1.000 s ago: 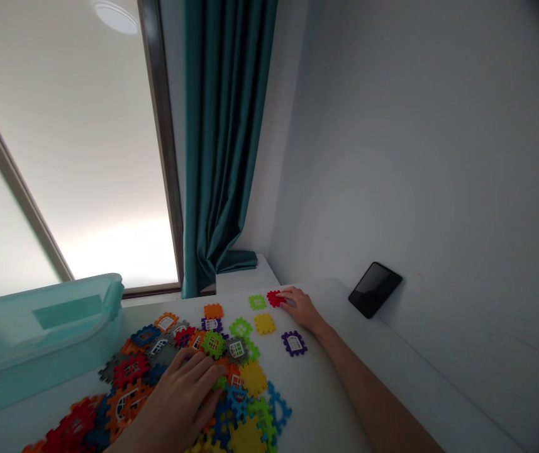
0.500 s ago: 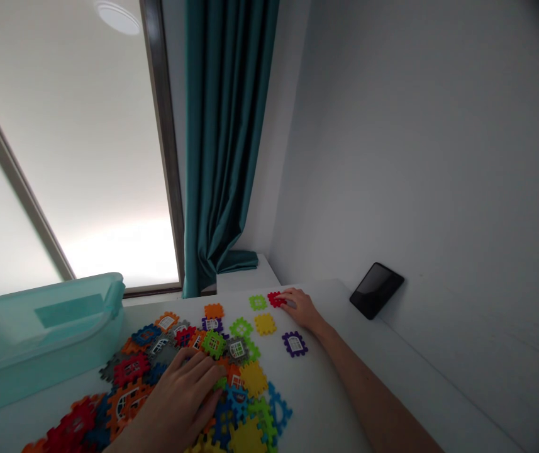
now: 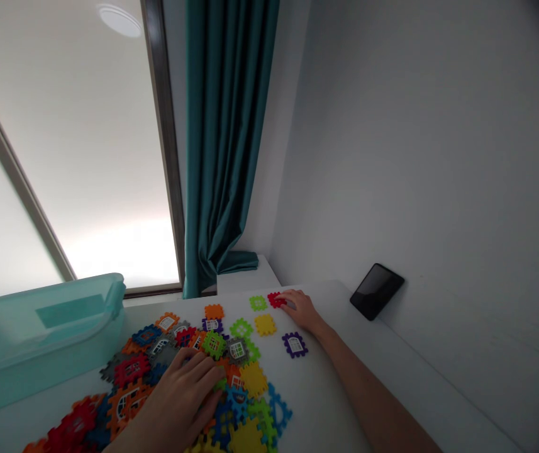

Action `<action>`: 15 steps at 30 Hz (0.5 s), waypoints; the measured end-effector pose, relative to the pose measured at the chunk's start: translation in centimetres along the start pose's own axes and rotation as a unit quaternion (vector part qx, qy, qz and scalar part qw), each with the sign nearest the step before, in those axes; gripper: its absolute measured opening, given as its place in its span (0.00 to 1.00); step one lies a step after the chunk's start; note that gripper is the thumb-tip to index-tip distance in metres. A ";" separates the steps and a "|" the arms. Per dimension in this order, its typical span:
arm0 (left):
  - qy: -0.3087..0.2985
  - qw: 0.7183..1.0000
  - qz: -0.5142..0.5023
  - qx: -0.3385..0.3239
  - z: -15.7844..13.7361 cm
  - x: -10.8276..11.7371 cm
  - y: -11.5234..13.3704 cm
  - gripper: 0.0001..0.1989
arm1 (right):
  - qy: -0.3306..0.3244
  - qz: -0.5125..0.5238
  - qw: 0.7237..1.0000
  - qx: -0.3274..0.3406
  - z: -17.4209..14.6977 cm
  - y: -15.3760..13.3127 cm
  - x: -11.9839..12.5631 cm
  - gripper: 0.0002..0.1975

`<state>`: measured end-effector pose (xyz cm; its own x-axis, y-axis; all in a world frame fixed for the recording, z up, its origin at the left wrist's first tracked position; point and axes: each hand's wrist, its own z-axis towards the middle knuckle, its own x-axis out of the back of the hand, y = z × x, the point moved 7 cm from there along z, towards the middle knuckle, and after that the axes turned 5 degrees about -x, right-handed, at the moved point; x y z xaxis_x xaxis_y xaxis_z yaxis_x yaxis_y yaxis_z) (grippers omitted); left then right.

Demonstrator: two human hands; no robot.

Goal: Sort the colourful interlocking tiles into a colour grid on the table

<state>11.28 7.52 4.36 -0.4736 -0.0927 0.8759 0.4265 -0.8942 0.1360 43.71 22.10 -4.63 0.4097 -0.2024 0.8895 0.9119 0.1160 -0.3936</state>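
Observation:
My right hand [image 3: 301, 308] reaches to the far part of the white table, its thumb and fingers closed at the edge of a red notched building tile [image 3: 276, 300]. A light-green tile [image 3: 258, 302] with a window cutout lies just left of it. My left hand [image 3: 190, 384] rests with curled fingers on a pile of colourful interlocking tiles. A bit of green shows by its fingertips, but what the fingers hold is hidden. Beside that hand are a yellow tile [image 3: 253, 379] and a green tile [image 3: 213, 345].
A translucent teal bin [image 3: 43, 352] stands at the left. A yellow tile [image 3: 265, 324] and a purple window tile [image 3: 294, 345] lie apart from the pile. At the right, a black tablet [image 3: 377, 290] is by the wall. A teal curtain [image 3: 226, 126] hangs behind the table.

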 end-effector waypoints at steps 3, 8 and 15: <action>-0.004 1.000 0.006 0.002 0.1 0.1 0.0 0.09 | 0.003 -0.001 1.000 0.001 0.0 0.0 0.0 0.17; 0.001 1.000 0.009 0.002 0.0 0.0 -0.1 0.09 | 0.014 -0.001 1.000 0.005 -0.1 -0.1 -0.1 0.17; 0.012 1.000 -0.006 0.005 -0.3 -0.1 -0.6 0.09 | 0.045 0.007 0.999 0.023 -0.7 -0.8 0.3 0.16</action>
<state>10.88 7.96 4.07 -0.4970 -0.0917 0.8629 0.4284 -0.8907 0.1520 43.12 21.28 -4.22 0.4252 -0.2865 0.8586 0.9047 0.1642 -0.3932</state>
